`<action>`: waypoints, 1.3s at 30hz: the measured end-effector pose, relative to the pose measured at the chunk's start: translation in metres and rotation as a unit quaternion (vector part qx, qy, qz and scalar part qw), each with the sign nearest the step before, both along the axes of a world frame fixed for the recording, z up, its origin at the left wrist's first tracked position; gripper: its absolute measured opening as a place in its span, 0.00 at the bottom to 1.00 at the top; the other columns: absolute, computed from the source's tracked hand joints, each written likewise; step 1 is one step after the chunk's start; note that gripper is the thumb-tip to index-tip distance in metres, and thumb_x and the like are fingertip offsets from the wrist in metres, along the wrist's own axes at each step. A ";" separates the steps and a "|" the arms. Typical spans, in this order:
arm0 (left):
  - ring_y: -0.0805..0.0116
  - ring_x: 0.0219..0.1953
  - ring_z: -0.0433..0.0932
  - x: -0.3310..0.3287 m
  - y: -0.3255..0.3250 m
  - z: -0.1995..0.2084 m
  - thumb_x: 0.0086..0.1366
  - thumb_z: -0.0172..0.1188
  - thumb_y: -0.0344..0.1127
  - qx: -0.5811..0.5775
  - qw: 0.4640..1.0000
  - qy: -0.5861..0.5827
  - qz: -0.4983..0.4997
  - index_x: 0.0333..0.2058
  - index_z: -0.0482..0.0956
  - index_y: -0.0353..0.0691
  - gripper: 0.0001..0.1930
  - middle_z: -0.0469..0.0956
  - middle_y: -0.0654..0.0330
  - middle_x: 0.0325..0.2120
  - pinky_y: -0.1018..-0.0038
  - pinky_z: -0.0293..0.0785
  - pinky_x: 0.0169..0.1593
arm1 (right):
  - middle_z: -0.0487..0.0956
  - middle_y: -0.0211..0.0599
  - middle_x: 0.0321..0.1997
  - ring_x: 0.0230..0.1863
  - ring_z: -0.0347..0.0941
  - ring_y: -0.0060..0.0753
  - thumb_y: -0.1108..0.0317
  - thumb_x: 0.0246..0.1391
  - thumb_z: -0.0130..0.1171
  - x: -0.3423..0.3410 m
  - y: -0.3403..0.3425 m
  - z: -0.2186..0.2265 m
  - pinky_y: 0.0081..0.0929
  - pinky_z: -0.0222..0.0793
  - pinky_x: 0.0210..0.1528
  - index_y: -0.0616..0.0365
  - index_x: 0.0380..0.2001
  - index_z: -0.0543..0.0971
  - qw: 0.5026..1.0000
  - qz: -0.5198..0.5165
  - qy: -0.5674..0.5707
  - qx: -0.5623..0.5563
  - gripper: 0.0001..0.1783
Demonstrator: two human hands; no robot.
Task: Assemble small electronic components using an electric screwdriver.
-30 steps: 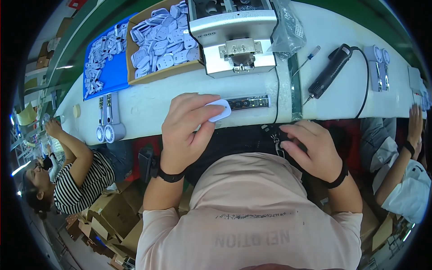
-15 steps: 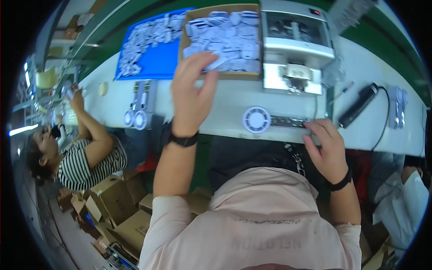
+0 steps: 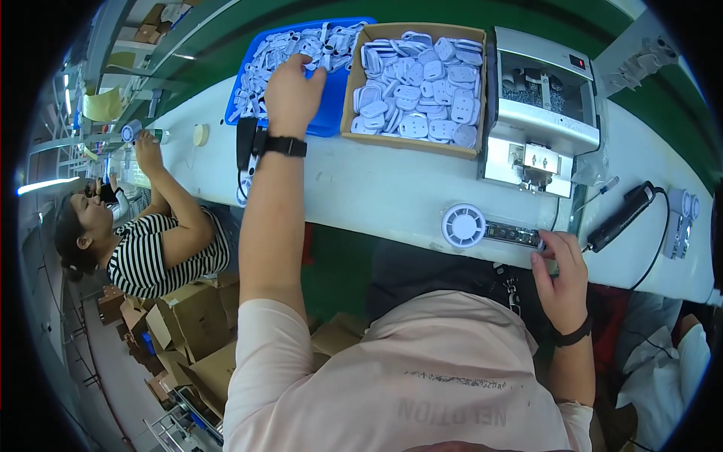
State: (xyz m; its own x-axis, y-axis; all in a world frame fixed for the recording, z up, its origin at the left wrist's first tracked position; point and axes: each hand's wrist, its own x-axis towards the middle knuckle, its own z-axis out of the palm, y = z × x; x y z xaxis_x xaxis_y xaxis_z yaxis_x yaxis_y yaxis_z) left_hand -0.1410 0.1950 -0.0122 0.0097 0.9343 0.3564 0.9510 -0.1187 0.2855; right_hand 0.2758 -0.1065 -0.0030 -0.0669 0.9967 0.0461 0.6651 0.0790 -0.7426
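Note:
My left hand (image 3: pixel 294 94) reaches over the blue tray (image 3: pixel 325 124), fingers curled and thumb apart, with blue tray showing between them. Small white plastic parts (image 3: pixel 263 64) are heaped along the tray's far and left sides. Close to the table's front edge lies a fan-like device (image 3: pixel 463 226) with a round, slotted white head and a long body with an exposed circuit board (image 3: pixel 512 233). At the end of that body is my right hand (image 3: pixel 563 275); its fingertips hold the end, with the thumb on the near side.
A cardboard box (image 3: pixel 410 145) full of white oval covers adjoins the tray. Right of it stands a silver machine (image 3: pixel 538 113). A black corded tool (image 3: pixel 621 215) and more fan-like devices (image 3: pixel 681 218) lie farther right. At left sits a person in stripes (image 3: pixel 162 252).
My left hand has moved from the cardboard box to the tray; the white piece at its fingers no longer shows. My right hand stays at the device. The view has shifted.

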 end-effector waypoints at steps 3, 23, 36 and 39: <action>0.46 0.48 0.86 0.015 0.016 -0.008 0.65 0.69 0.46 -0.046 0.989 0.127 0.065 0.48 0.87 0.38 0.19 0.88 0.48 0.45 0.56 0.81 0.52 | 0.78 0.45 0.48 0.39 0.79 0.39 0.80 0.58 0.65 -0.002 -0.002 0.004 0.30 0.76 0.45 0.64 0.55 0.80 1.000 -0.005 -0.001 -0.004 0.20; 0.64 0.39 0.87 -0.043 -0.021 -0.011 0.72 0.65 0.32 -0.062 0.994 -0.084 0.020 0.57 0.82 0.35 0.17 0.83 0.58 0.30 0.70 0.81 0.44 | 0.80 0.44 0.50 0.38 0.81 0.37 0.77 0.58 0.68 0.017 -0.018 0.006 0.31 0.78 0.42 0.61 0.53 0.82 0.998 -0.030 0.006 0.055 0.18; 0.57 0.40 0.82 0.158 -0.275 0.016 0.55 0.77 0.20 -0.026 0.835 -0.386 -0.392 0.42 0.81 0.39 0.18 0.83 0.55 0.37 0.65 0.78 0.43 | 0.82 0.38 0.46 0.42 0.81 0.26 0.77 0.63 0.66 -0.049 -0.014 0.025 0.25 0.77 0.47 0.65 0.52 0.82 0.904 0.019 0.413 -0.109 0.14; 0.56 0.44 0.81 0.166 -0.280 0.002 0.56 0.76 0.20 -0.047 0.835 -0.371 -0.403 0.45 0.79 0.38 0.20 0.81 0.53 0.41 0.63 0.78 0.47 | 0.82 0.37 0.45 0.42 0.81 0.27 0.76 0.63 0.67 -0.051 -0.015 0.018 0.25 0.77 0.46 0.64 0.51 0.82 0.873 -0.001 0.468 -0.137 0.14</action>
